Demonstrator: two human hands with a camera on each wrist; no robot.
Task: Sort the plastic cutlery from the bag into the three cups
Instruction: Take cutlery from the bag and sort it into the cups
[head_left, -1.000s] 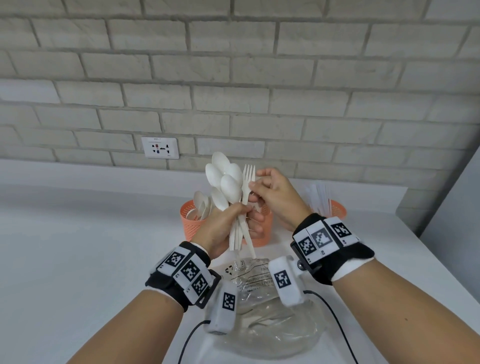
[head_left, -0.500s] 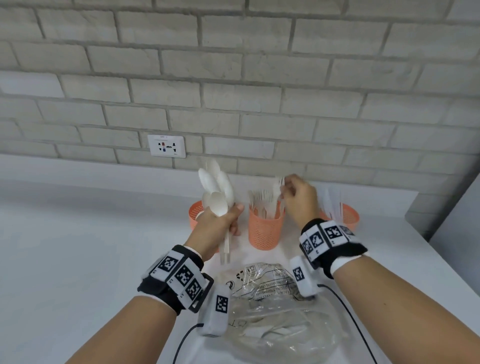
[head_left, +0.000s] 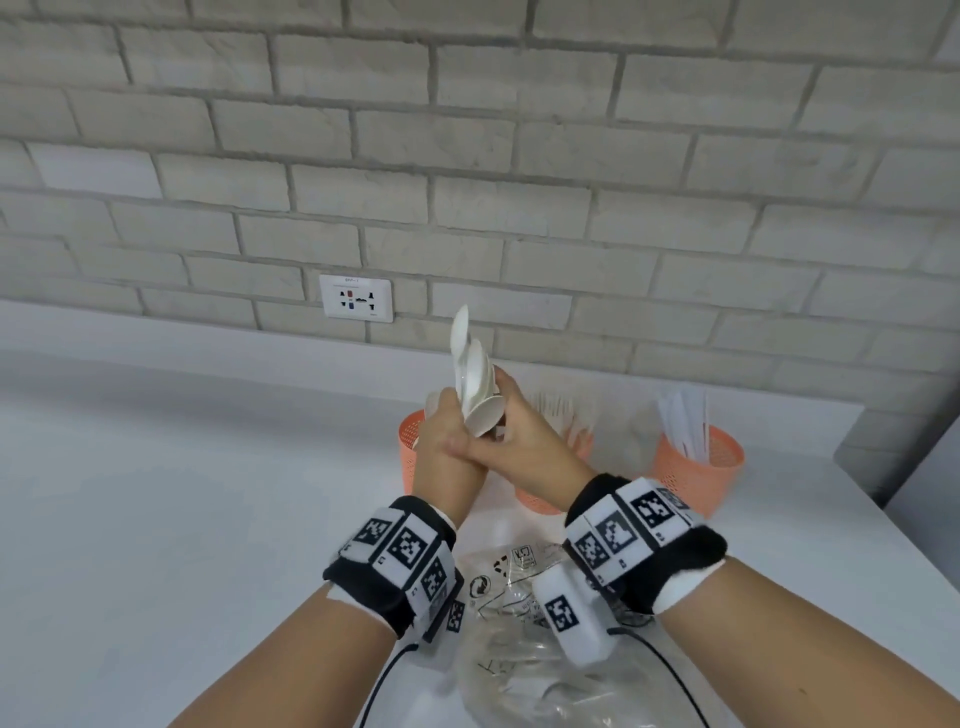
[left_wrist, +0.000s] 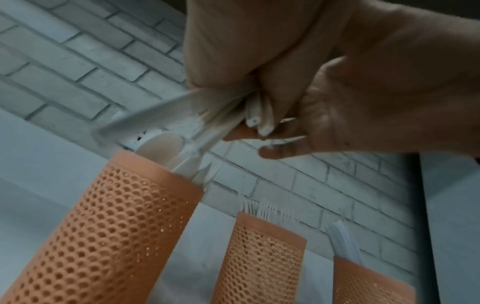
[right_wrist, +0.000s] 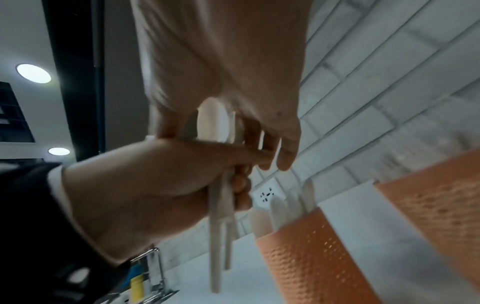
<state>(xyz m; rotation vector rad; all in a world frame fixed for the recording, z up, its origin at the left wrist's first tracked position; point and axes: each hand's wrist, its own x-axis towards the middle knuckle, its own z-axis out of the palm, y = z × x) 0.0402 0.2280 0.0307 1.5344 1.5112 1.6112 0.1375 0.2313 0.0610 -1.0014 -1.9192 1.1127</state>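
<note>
My left hand (head_left: 445, 439) grips a bunch of white plastic spoons (head_left: 471, 382) by the handles and holds them upright above the left orange mesh cup (head_left: 411, 447). My right hand (head_left: 511, 415) closes round the spoon bowls from the right, thumb against my left hand. In the right wrist view a spoon bowl (right_wrist: 213, 121) sits between its thumb and fingers, and the handles (right_wrist: 217, 236) hang below my left fist. The left cup (left_wrist: 103, 236) holds spoons, the middle cup (left_wrist: 259, 257) forks (left_wrist: 265, 207), the right cup (head_left: 698, 467) knives (head_left: 684, 421).
A crumpled clear plastic bag (head_left: 519, 654) lies on the white counter (head_left: 182, 519) right below my wrists. The brick wall with a socket (head_left: 356, 299) stands close behind the cups. The counter's right edge (head_left: 893, 525) runs just past the right cup.
My right hand left the middle cup, where it let go of a fork, and came back left onto the spoon bowls. My left hand turned the spoons edge-on.
</note>
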